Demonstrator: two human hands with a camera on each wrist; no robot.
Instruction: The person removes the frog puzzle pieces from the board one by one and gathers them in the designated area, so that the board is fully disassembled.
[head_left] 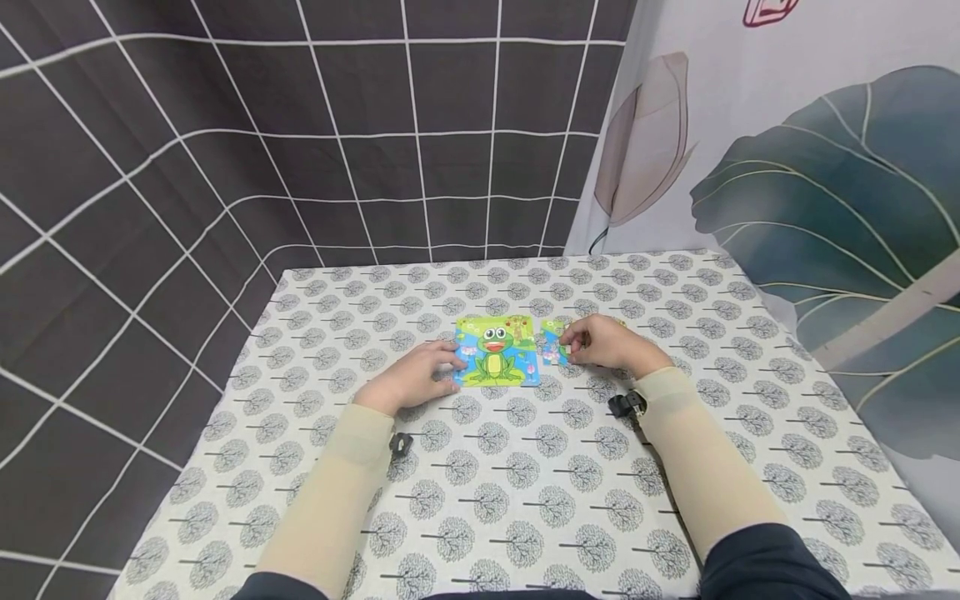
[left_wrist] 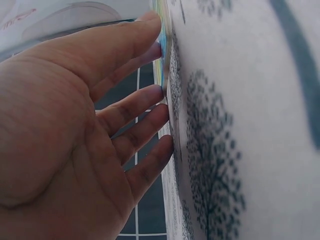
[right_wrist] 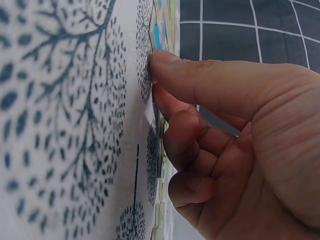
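Observation:
A flat frog picture puzzle (head_left: 495, 367) lies on the tabletop in the head view, green frog on blue and yellow-green ground. My left hand (head_left: 412, 375) rests at its left side, fingers fairly straight, thumb and fingertips touching the edge. In the left wrist view that hand (left_wrist: 75, 120) has its fingers spread against the puzzle's edge. Just right of the frog picture lie loose puzzle pieces (head_left: 550, 340) in blue, green and pink. My right hand (head_left: 611, 343) pinches one between thumb and forefinger. The other fingers of this hand (right_wrist: 235, 120) curl inward in the right wrist view, partly hiding the pieces.
A white cloth with a grey tree print (head_left: 495, 500) covers the table. Behind stands a dark curtain (head_left: 360, 92) with a white grid, and to the right hangs a pale curtain (head_left: 817, 217) with large leaves. More piece edges (right_wrist: 159, 215) show beneath my right hand.

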